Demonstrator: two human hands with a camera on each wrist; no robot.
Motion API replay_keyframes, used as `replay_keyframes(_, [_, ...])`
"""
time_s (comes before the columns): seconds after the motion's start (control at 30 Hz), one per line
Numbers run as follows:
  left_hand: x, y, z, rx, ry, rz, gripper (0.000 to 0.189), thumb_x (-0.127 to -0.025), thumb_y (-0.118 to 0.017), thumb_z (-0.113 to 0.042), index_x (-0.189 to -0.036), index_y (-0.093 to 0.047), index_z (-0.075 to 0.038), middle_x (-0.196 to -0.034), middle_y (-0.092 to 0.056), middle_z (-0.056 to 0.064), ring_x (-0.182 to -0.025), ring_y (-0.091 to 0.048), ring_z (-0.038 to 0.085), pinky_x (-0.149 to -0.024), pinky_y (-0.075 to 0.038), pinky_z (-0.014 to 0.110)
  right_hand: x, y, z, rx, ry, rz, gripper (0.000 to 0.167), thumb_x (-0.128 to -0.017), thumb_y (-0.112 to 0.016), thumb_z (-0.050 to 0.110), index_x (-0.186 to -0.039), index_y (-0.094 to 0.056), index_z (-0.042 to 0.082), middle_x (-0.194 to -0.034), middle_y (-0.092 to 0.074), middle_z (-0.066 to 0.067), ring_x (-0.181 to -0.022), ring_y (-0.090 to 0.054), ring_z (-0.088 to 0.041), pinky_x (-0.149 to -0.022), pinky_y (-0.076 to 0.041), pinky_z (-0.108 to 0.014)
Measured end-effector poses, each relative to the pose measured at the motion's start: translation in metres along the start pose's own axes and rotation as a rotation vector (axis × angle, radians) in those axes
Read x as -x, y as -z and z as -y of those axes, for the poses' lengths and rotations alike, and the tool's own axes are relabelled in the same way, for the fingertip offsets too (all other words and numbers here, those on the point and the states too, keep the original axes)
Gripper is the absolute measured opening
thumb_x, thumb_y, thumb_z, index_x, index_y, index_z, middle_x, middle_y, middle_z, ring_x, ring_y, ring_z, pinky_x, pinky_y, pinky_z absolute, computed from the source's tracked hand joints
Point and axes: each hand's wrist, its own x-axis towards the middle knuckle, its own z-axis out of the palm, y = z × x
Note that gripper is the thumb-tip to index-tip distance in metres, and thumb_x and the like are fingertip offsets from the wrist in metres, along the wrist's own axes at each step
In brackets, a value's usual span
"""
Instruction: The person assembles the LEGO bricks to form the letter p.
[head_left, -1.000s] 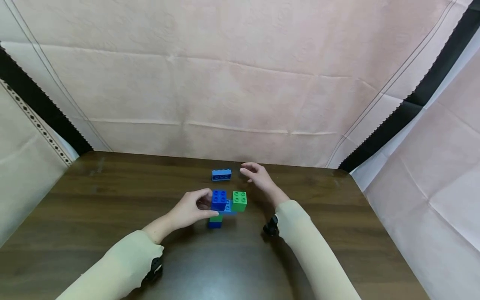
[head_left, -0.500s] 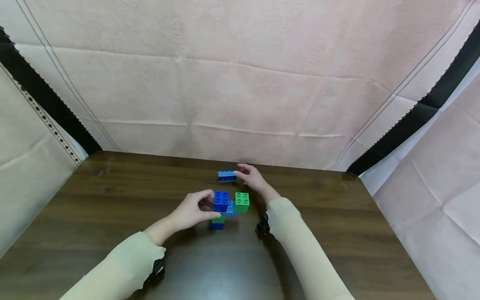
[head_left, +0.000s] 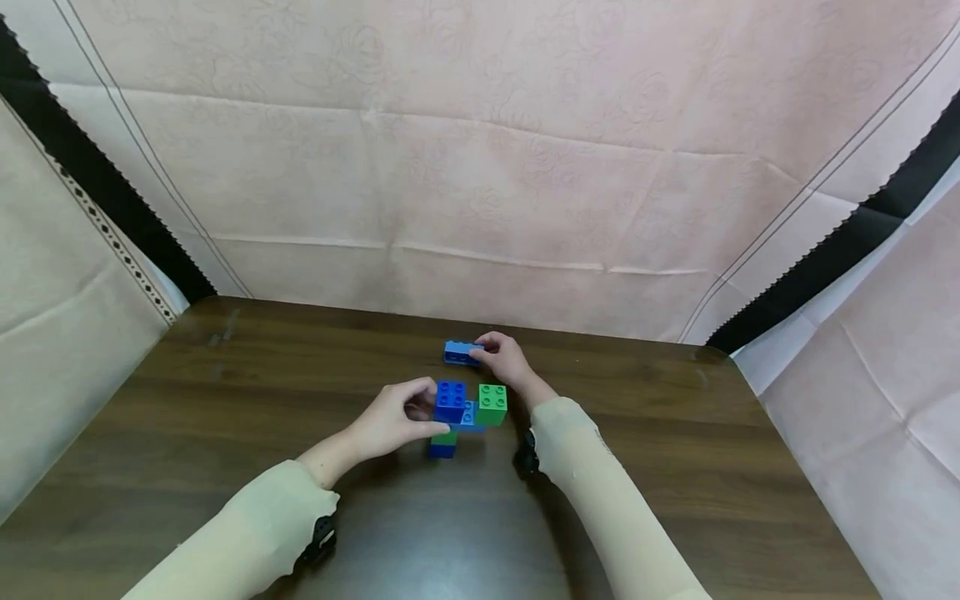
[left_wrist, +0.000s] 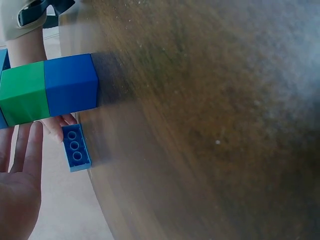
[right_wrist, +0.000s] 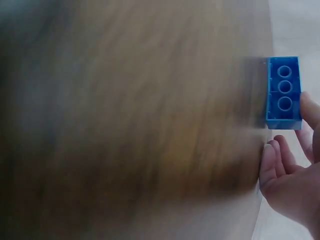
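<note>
My left hand (head_left: 378, 425) grips a built stack of toy bricks, thumb in front and fingers behind its dark blue top brick (head_left: 450, 402). A light blue brick (head_left: 468, 416) runs beneath that one and bears a green brick (head_left: 492, 406) at its right end. Lower down come another green brick (left_wrist: 25, 92) and a dark blue brick (left_wrist: 72, 85), large in the left wrist view. Farther back, my right hand (head_left: 506, 360) pinches the right end of a long blue brick (right_wrist: 284, 87), whose hollow underside with round tubes faces me.
The brown wooden table (head_left: 360, 533) has its far edge just behind the long blue brick. A pale cloth wall (head_left: 480, 183) rises behind that edge. Black devices sit on both wrists, such as the right wrist strap (head_left: 527, 452).
My right hand has moved left to the long blue brick and taken its right end, which now tilts slightly. My left hand keeps its grip on the stack. The head view has shifted slightly.
</note>
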Motion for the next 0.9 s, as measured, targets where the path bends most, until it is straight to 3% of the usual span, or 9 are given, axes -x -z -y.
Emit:
replay_keyframes(0.27, [0.0,0.001,-0.001,0.008,0.006,0.011,0.029,-0.083,-0.072,-0.025,-0.101,-0.054,-0.01,-0.099,-0.062,0.007,-0.089,-0.059,0.017,-0.08,-0.054,0.031,0.001,0.007,-0.002,-0.029,-0.06,0.03,0.022,-0.085,-0.069,0.018,-0.102,-0.061,0.005,-0.098,-0.06,-0.01,-0.081,-0.054,-0.019,-0.071,-0.05,-0.027])
replay_keyframes(0.5, [0.0,0.0,-0.003,0.003,-0.005,0.011,0.028,-0.083,-0.072,-0.023,-0.098,-0.053,-0.009,-0.096,-0.061,0.007,-0.086,-0.059,0.015,-0.078,-0.053,0.027,0.004,0.011,-0.003,-0.012,-0.055,0.038,0.02,-0.083,-0.071,0.016,-0.097,-0.059,0.007,-0.102,-0.059,-0.009,-0.092,-0.052,-0.019,-0.079,-0.047,-0.03])
replay_keyframes(0.67, [0.0,0.0,-0.004,0.007,0.0,0.013,0.028,-0.082,-0.072,-0.023,-0.099,-0.053,-0.01,-0.097,-0.061,0.007,-0.087,-0.059,0.015,-0.078,-0.054,0.028,0.008,0.013,0.0,-0.009,-0.055,0.025,0.021,-0.083,-0.071,0.014,-0.095,-0.057,0.006,-0.098,-0.057,-0.009,-0.087,-0.051,-0.019,-0.073,-0.047,-0.028])
replay_keyframes(0.77, [0.0,0.001,-0.005,0.014,0.003,0.018,0.029,-0.083,-0.072,-0.023,-0.1,-0.053,-0.009,-0.099,-0.062,0.008,-0.087,-0.059,0.016,-0.078,-0.054,0.028,0.011,0.014,0.002,-0.011,-0.06,0.022,0.025,-0.083,-0.071,0.013,-0.101,-0.056,0.004,-0.101,-0.057,-0.01,-0.089,-0.051,-0.02,-0.075,-0.047,-0.029])
replay_keyframes(0.9, [0.001,0.001,-0.006,0.019,0.008,0.017,0.028,-0.082,-0.072,-0.022,-0.1,-0.053,-0.009,-0.099,-0.061,0.008,-0.087,-0.059,0.016,-0.079,-0.054,0.028,0.016,0.016,0.003,-0.013,-0.075,0.057,0.042,-0.083,-0.071,0.015,-0.121,-0.056,0.004,-0.115,-0.058,-0.013,-0.099,-0.051,-0.022,-0.086,-0.047,-0.034])
